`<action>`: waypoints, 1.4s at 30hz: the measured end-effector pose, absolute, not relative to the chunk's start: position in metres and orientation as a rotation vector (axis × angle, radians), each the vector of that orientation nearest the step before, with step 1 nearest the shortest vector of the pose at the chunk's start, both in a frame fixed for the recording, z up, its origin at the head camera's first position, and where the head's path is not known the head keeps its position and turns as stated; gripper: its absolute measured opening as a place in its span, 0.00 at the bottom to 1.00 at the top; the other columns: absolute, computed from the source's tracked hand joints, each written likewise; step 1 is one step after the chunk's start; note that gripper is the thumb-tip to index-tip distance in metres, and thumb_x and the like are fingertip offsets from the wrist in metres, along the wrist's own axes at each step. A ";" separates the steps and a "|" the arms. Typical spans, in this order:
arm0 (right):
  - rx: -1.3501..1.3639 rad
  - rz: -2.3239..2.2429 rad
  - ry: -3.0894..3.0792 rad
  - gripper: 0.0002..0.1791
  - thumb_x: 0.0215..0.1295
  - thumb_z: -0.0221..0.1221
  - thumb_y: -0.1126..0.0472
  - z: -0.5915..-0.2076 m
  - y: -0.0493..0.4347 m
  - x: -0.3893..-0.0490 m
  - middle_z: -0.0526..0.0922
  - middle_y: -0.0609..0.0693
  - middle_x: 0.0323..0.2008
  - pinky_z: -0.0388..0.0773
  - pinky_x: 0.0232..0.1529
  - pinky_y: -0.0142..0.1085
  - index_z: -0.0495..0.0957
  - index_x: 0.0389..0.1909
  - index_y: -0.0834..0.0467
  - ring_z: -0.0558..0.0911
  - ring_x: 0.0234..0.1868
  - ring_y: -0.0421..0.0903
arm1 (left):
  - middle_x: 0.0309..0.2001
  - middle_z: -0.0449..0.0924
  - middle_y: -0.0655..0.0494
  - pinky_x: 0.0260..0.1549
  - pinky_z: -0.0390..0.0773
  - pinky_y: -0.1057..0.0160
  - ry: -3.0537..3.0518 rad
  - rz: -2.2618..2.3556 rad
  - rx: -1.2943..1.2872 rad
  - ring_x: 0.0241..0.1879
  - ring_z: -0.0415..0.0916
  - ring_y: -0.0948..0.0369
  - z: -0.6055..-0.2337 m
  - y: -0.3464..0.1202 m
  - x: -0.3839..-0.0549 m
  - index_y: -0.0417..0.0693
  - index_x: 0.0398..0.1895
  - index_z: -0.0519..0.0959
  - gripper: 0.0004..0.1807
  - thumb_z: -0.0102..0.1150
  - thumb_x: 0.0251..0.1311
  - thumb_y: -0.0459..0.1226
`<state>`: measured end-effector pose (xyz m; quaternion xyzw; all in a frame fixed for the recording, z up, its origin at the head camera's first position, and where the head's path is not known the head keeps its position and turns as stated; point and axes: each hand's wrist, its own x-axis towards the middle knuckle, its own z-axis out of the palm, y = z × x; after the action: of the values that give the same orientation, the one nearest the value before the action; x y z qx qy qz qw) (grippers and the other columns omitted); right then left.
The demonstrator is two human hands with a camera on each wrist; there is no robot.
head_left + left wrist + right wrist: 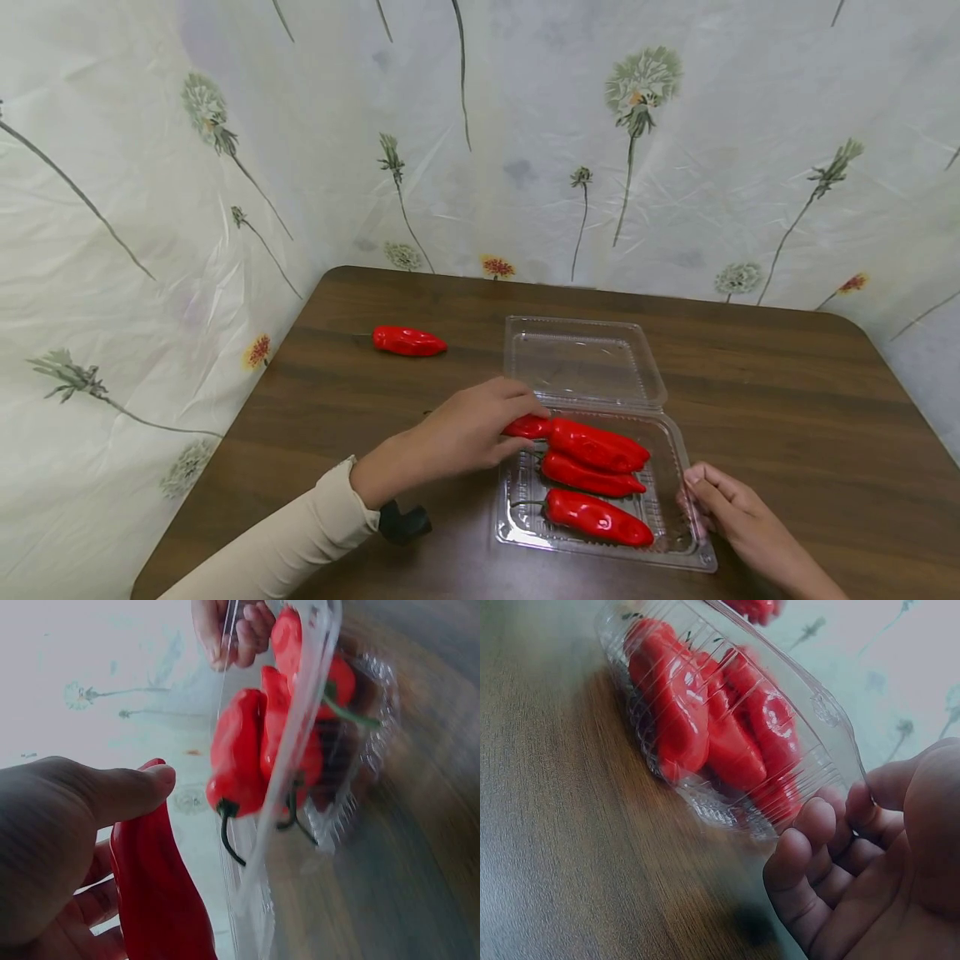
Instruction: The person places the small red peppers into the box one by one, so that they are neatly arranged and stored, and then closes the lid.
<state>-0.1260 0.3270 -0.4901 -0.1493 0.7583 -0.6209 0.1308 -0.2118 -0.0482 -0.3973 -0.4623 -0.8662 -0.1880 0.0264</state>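
My left hand point(468, 427) grips a red pepper point(161, 889) between thumb and fingers, over the left rim of a clear plastic clamshell box point(517, 533). In the head view the hand covers much of this pepper. Three red peppers lie side by side inside the box: a far one point(600, 446), a middle one point(588, 475) and a near one point(598, 518), their stems toward the left. At the box's right side, my right hand point(738, 512) pinches the rim between thumb and fingers. The clear lid point(581, 362) lies folded back, away from me.
Another red pepper point(408, 341) lies on the brown wooden table point(787, 400), left of the lid. A small black object point(405, 523) shows under my left wrist. Behind the table hangs a pale sheet point(517, 125) printed with flowers.
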 end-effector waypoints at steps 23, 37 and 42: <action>-0.434 -1.790 2.201 0.15 0.83 0.36 0.66 -0.488 0.326 -0.128 0.74 0.52 0.29 0.76 0.22 0.39 0.68 0.39 0.69 0.75 0.24 0.45 | 0.57 0.77 0.66 0.52 0.74 0.73 -2.636 -0.318 -1.690 0.54 0.72 0.68 -0.388 0.021 -0.184 0.60 0.62 0.78 0.23 0.66 0.64 0.50; -0.406 -1.777 2.187 0.15 0.83 0.36 0.65 -0.490 0.330 -0.126 0.75 0.53 0.30 0.77 0.24 0.39 0.68 0.41 0.69 0.76 0.26 0.44 | 0.53 0.76 0.71 0.44 0.75 0.76 -2.659 -0.127 -1.773 0.49 0.71 0.71 -0.397 0.060 -0.179 0.65 0.60 0.78 0.20 0.62 0.66 0.52; -0.404 -1.777 2.168 0.15 0.83 0.35 0.64 -0.489 0.330 -0.127 0.75 0.52 0.30 0.77 0.24 0.40 0.67 0.41 0.70 0.76 0.25 0.44 | 0.49 0.76 0.72 0.39 0.76 0.75 -2.644 -0.099 -1.763 0.46 0.71 0.71 -0.401 0.066 -0.180 0.65 0.59 0.78 0.19 0.62 0.66 0.51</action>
<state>-0.1265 0.3297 -0.4890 -0.1410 0.7564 -0.6199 0.1540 -0.1796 0.0659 -0.4007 -0.5543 -0.8315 -0.0311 -0.0189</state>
